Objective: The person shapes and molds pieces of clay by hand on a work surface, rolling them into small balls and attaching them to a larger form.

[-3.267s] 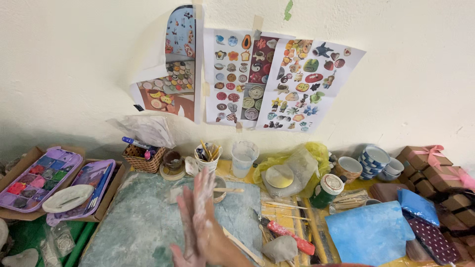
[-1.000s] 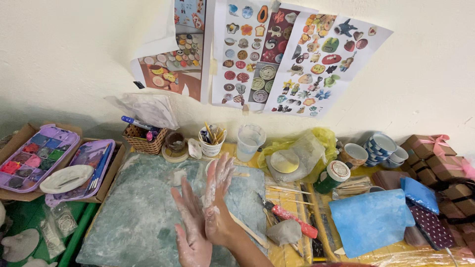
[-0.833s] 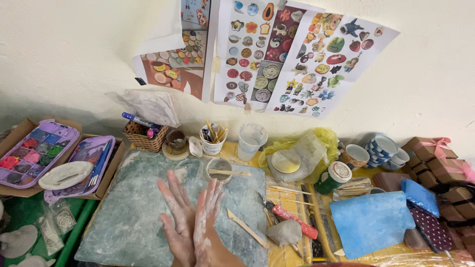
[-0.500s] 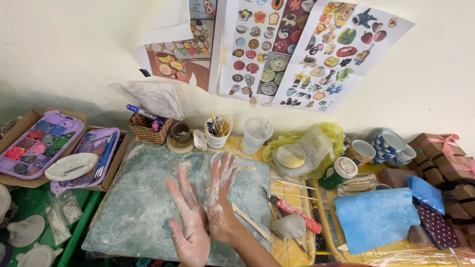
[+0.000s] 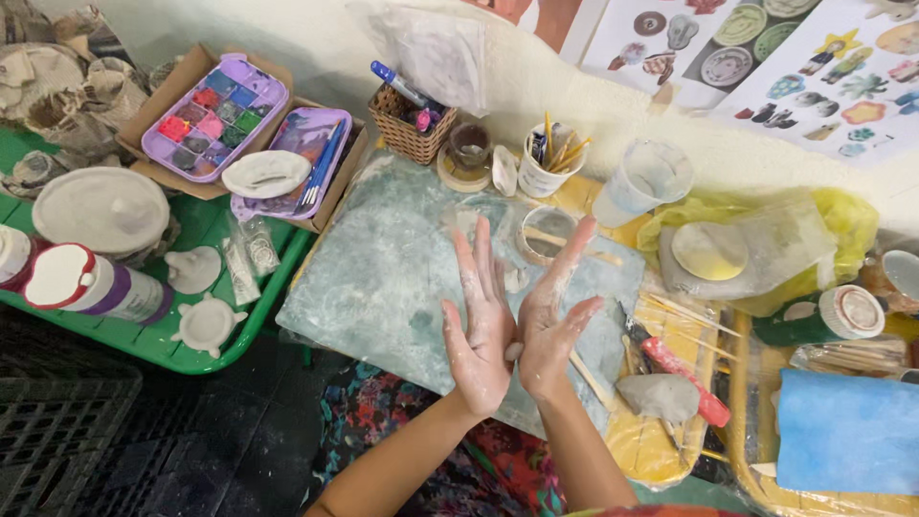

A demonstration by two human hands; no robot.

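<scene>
Currently rolling a small clay lump (image 5: pixel 514 351) between the heels of left hand (image 5: pixel 481 330) and right hand (image 5: pixel 553 330), fingers splayed, not clenched. Judgement: keep pressure light and even, palms parallel, for a round ball. Lump sits lower centre of frame, above the grey board (image 5: pixel 383 278).

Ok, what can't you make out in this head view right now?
- Small pale lump: pinched between the left hand and right hand; the palms hide most of it, shape unclear.
- Blue cloth: cut off by the right edge.
- Wall sheets: cut off by the top edge.
- Cup of tools: tools too small to identify.
- Yellow bag: its film blurs the round disc inside.
</scene>
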